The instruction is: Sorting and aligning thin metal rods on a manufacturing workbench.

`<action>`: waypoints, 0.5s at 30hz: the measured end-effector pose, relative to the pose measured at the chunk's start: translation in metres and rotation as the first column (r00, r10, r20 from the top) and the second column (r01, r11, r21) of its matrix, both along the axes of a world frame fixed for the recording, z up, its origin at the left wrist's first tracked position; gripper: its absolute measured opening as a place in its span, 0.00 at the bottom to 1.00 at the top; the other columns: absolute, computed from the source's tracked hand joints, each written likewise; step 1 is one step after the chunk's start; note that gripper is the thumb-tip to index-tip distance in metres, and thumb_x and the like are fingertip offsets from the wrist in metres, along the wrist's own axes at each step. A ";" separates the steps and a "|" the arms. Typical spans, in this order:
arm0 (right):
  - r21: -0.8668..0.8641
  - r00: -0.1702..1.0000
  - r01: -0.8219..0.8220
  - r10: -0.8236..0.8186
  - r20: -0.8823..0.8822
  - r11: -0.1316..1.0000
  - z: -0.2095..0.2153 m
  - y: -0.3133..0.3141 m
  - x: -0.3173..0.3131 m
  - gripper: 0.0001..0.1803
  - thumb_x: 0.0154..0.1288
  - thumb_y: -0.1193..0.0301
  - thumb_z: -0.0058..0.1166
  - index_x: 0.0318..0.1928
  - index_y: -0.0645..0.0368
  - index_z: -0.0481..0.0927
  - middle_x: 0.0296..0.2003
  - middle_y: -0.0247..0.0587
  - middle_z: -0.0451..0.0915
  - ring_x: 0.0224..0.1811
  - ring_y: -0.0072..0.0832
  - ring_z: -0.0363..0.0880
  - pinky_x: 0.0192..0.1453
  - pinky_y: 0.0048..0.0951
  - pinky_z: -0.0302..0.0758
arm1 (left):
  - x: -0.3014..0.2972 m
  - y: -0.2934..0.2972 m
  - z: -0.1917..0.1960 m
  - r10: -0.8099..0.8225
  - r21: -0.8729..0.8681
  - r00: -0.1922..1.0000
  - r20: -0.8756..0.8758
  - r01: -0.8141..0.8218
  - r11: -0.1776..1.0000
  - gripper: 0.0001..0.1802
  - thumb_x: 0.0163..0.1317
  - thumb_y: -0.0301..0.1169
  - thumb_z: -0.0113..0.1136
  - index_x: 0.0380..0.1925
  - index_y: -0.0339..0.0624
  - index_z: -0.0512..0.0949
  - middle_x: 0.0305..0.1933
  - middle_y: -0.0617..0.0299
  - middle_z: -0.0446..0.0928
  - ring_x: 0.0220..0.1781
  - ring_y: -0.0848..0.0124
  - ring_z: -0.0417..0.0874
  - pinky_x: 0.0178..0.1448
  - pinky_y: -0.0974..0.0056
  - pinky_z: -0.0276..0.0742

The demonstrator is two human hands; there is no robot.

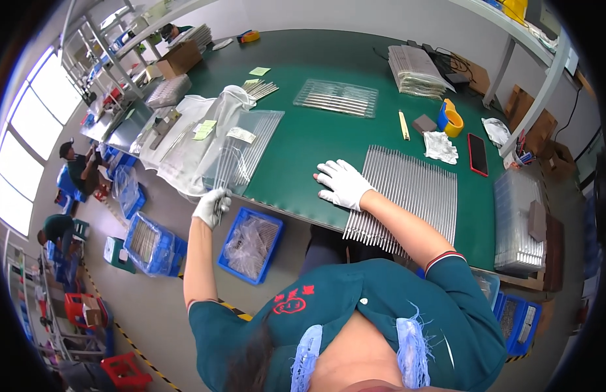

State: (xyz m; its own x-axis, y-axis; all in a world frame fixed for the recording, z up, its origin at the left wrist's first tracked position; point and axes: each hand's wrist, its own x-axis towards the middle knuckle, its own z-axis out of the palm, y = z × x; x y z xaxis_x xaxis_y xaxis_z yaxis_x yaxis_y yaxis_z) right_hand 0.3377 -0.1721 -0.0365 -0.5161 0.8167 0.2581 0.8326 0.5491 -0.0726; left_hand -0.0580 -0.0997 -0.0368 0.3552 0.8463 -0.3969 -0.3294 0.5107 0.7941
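Note:
My left hand (212,207), in a white glove, is closed round a few thin metal rods (229,164) at the table's front edge on the left. Next to it lies a clear plastic sheet (254,124) with more rods under or in it. My right hand (345,185), also gloved, rests flat on the green table (283,189) with its fingers spread. Under my right forearm a wide row of silvery metal rods (410,189) lies side by side, some ends reaching past the front edge. The ends inside my left fist are hidden.
A clear tray (335,98) of rods lies beyond. At right are yellow tape (452,121), a spare glove (440,147), a red-edged phone (477,155) and stacked clear trays (520,222). A blue crate (250,245) stands below the left edge. People sit at far left.

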 end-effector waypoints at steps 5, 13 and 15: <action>-0.004 1.000 0.001 -0.001 -0.020 1.000 0.002 -0.002 0.001 0.29 0.65 0.50 0.42 0.58 0.56 0.71 0.60 0.46 0.67 0.64 0.39 0.60 0.69 0.41 0.54 | 0.005 -0.118 -0.006 0.060 0.072 0.951 0.303 -0.086 0.994 0.25 0.60 0.29 0.56 0.57 0.38 0.65 0.35 0.63 0.74 0.24 0.80 0.73 0.16 0.78 0.67; -0.014 1.000 0.000 0.001 0.011 1.000 0.003 0.000 0.002 0.29 0.65 0.49 0.41 0.59 0.56 0.70 0.62 0.48 0.66 0.66 0.41 0.60 0.70 0.43 0.52 | 0.030 -0.245 0.022 0.311 0.101 0.950 0.025 -0.312 0.945 0.31 0.49 0.29 0.68 0.54 0.38 0.67 0.30 0.61 0.75 0.18 0.73 0.76 0.13 0.71 0.70; -0.036 1.000 -0.002 0.003 0.009 0.999 0.005 0.000 -0.001 0.30 0.64 0.51 0.44 0.59 0.57 0.69 0.61 0.48 0.66 0.66 0.42 0.60 0.70 0.43 0.53 | 0.032 -0.238 0.027 0.277 0.158 0.960 0.047 -0.281 0.947 0.31 0.49 0.28 0.67 0.54 0.38 0.67 0.30 0.60 0.75 0.18 0.72 0.76 0.13 0.70 0.70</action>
